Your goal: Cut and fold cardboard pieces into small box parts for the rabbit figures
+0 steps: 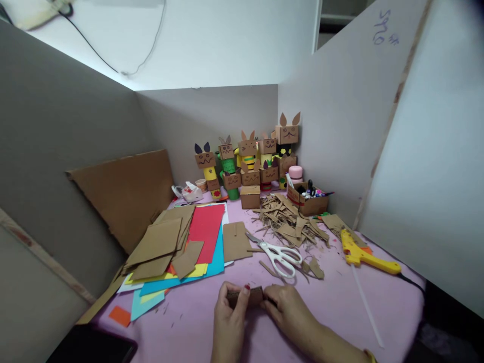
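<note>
Brown card (256, 297) ran lengthwise left to right on your side of the scissors (270, 248), your left hand (230, 315) pinching it with thumb across the near face, your right hand (287, 305) at its right end, fingers curled, what they gripped impossible to tell.

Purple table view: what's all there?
Table: one, purple, centre
Partitions: several, grey, around
Cardboard sheets: several, brown, left
Papers: several, mixed, left
Figures: several, multicoloured, back
Carton: one, brown, back
Supply box: one, brown, right
Container: one, pink, back
Scraps: many, brown, centre
Scissors: one, white-handled, centre
Glue gun: one, yellow, right
Strip: one, white, right
Cup, bag: one each, pale, back
Flat object: one, black, left
Held cardboard: one, brown, front
Left hand: one, red nail, front
Right hand: one, yellow wristband, front
</note>
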Tool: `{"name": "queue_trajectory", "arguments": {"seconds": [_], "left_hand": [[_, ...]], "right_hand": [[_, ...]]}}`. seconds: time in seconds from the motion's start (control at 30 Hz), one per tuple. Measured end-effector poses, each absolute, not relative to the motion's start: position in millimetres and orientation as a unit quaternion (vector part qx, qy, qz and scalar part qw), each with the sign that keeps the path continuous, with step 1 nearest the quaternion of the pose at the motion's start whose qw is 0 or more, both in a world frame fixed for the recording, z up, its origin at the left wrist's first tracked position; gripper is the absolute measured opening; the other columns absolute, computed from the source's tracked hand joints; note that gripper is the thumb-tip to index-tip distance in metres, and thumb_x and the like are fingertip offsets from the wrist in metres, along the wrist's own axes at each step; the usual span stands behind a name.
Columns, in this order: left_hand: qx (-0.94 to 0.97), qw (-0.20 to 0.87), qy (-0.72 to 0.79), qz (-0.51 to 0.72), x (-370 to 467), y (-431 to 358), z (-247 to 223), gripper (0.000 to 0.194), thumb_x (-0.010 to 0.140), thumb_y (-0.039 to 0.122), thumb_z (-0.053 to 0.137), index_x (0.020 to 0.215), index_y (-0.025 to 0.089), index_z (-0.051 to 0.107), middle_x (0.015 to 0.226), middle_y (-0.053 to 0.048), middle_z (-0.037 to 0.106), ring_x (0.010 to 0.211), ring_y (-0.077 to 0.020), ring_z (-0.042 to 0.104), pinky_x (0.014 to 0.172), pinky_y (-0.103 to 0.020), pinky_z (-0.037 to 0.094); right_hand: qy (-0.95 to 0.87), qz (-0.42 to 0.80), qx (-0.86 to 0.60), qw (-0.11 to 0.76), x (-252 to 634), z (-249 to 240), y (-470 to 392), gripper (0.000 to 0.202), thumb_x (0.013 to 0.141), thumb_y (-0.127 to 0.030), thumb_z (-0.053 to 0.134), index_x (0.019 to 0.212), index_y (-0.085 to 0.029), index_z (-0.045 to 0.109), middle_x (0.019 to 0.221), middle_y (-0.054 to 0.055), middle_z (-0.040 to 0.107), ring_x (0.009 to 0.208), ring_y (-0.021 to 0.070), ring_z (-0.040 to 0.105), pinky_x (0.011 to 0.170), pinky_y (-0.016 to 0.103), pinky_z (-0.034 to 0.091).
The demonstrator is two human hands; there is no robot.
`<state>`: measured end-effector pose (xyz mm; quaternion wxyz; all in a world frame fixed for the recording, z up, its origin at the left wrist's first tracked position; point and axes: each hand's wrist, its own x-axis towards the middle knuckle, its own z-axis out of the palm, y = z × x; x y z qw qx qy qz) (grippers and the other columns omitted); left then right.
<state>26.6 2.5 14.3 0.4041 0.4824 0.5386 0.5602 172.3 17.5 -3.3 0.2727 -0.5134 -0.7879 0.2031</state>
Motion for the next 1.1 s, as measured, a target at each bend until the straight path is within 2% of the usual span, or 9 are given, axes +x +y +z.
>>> {"name": "queue_trajectory", "arguments": {"seconds": [0.33,0.5,0.87,0.97,1.03,1.1], "left_hand": [[0.475,0.407,0.54,0.564,28.7,3.6,18.2,0.027,0.072,0.045,0.063,0.067,0.021,0.05,0.063,0.004,0.054,0.065,-0.0164,0.05,0.062,-0.025,0.04],[0.471,0.406,0.543,0.565,29.0,4.0,16.9,0.027,0.072,0.045,0.063,0.068,0.021,0.05,0.065,0.003,0.054,0.067,-0.017,0.05,0.064,-0.026,0.04],[0.47,0.426,0.532,0.561,28.9,5.3,15.7,0.024,0.076,0.041,0.06,0.069,0.021,0.049,0.064,0.004,0.052,0.065,-0.0146,0.048,0.062,-0.024,0.039],[0.47,0.428,0.527,0.564,29.4,4.5,16.0,0.024,0.076,0.041,0.06,0.069,0.02,0.049,0.064,0.005,0.053,0.064,-0.0142,0.048,0.062,-0.024,0.039],[0.47,0.429,0.525,0.565,29.4,5.1,16.3,0.024,0.076,0.04,0.06,0.069,0.02,0.049,0.064,0.004,0.053,0.064,-0.0142,0.049,0.062,-0.024,0.039],[0.471,0.429,0.524,0.566,29.2,6.1,17.1,0.024,0.076,0.04,0.061,0.068,0.02,0.049,0.064,0.004,0.054,0.064,-0.0145,0.049,0.063,-0.024,0.039]], "right_hand": [[-0.752,0.201,-0.568,0.269,170.9,8.7,7.0,0.011,0.079,-0.016,0.054,0.078,-0.016,0.066,0.077,0.006,0.073,0.07,0.0181,0.064,0.059,0.023,0.038],[-0.762,0.2,-0.561,0.254,168.9,12.3,5.2,0.022,0.083,-0.012,0.049,0.073,-0.017,0.068,0.077,0.007,0.074,0.072,0.0179,0.066,0.062,0.023,0.039],[-0.76,0.211,-0.557,0.258,166.9,10.2,4.1,0.022,0.081,-0.01,0.048,0.068,-0.017,0.064,0.072,0.008,0.072,0.066,0.0182,0.063,0.058,0.024,0.036],[-0.748,0.219,-0.562,0.279,167.9,11.1,2.2,0.013,0.08,-0.011,0.05,0.082,-0.015,0.061,0.071,0.007,0.071,0.065,0.0191,0.062,0.057,0.024,0.036],[-0.742,0.229,-0.557,0.294,167.5,11.8,2.9,0.019,0.079,-0.014,0.053,0.098,-0.014,0.057,0.074,0.006,0.071,0.068,0.0196,0.062,0.059,0.024,0.038],[-0.745,0.244,-0.541,0.304,166.1,12.3,5.2,0.018,0.079,-0.015,0.054,0.097,-0.016,0.057,0.079,0.005,0.071,0.071,0.019,0.063,0.062,0.024,0.04]]}}
